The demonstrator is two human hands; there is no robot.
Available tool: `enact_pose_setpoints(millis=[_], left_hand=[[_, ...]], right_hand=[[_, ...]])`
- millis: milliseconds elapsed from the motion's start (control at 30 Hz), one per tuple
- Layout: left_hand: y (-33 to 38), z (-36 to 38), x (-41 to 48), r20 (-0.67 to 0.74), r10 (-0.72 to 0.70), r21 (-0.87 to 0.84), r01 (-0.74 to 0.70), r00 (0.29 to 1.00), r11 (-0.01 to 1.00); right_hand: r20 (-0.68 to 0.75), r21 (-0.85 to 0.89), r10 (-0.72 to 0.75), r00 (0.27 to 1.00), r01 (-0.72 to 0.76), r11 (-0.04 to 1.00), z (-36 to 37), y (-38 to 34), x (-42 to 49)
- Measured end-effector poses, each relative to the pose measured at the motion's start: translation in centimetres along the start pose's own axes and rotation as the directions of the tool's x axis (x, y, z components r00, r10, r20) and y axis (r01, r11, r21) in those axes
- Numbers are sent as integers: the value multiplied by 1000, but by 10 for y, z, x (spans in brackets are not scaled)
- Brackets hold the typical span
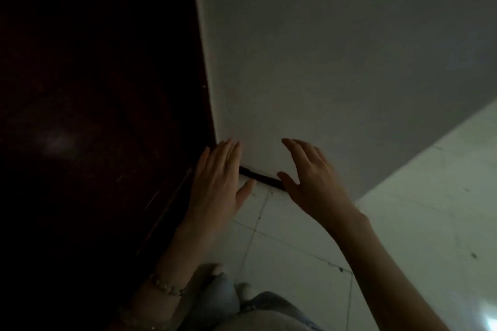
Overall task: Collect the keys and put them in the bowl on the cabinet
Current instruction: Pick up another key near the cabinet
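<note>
The scene is dim. My left hand point(219, 183) is held out flat with fingers together, empty, close to the corner where a dark door meets a white wall. My right hand point(309, 177) is raised beside it, fingers spread, holding nothing. A beaded bracelet point(165, 286) is on my left wrist. No keys, bowl or cabinet are in view.
A dark reddish wooden door point(94, 115) fills the left half. A white wall point(322, 62) stands straight ahead, with a dark skirting strip point(262, 177) at its base. Pale floor tiles point(295, 236) lie below, and my feet point(231, 287) show at the bottom.
</note>
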State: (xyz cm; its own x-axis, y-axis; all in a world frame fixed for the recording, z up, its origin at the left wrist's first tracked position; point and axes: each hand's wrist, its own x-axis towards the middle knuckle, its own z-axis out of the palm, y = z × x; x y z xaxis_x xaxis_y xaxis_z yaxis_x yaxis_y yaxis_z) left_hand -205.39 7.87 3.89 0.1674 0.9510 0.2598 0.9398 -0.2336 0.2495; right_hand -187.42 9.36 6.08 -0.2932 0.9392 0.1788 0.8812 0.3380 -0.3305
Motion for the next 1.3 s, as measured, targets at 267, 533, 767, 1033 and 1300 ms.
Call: enact_pose_setpoints(millis=[267,533,767,1033,1300], left_hand=[[68,47,76,116,343,-82,-336,932,938],[131,88,146,179,658,-251,-613,731,749],[176,119,180,171,846,-315,-785,505,533],[260,142,160,119,979,-449,-871,165,201],[369,163,104,60,993,-532,-845,-102,-55]], right_hand=[[-93,-17,365,926,-368,929,-21,69,-27],[-218,21,660,719,-672,740,-30,116,-39],[-330,96,819,470,-846,525,-32,137,-58],[-415,212,907,69,-962,170,-38,131,-124],[-459,285,866,-199,-956,-69,-59,149,-210]])
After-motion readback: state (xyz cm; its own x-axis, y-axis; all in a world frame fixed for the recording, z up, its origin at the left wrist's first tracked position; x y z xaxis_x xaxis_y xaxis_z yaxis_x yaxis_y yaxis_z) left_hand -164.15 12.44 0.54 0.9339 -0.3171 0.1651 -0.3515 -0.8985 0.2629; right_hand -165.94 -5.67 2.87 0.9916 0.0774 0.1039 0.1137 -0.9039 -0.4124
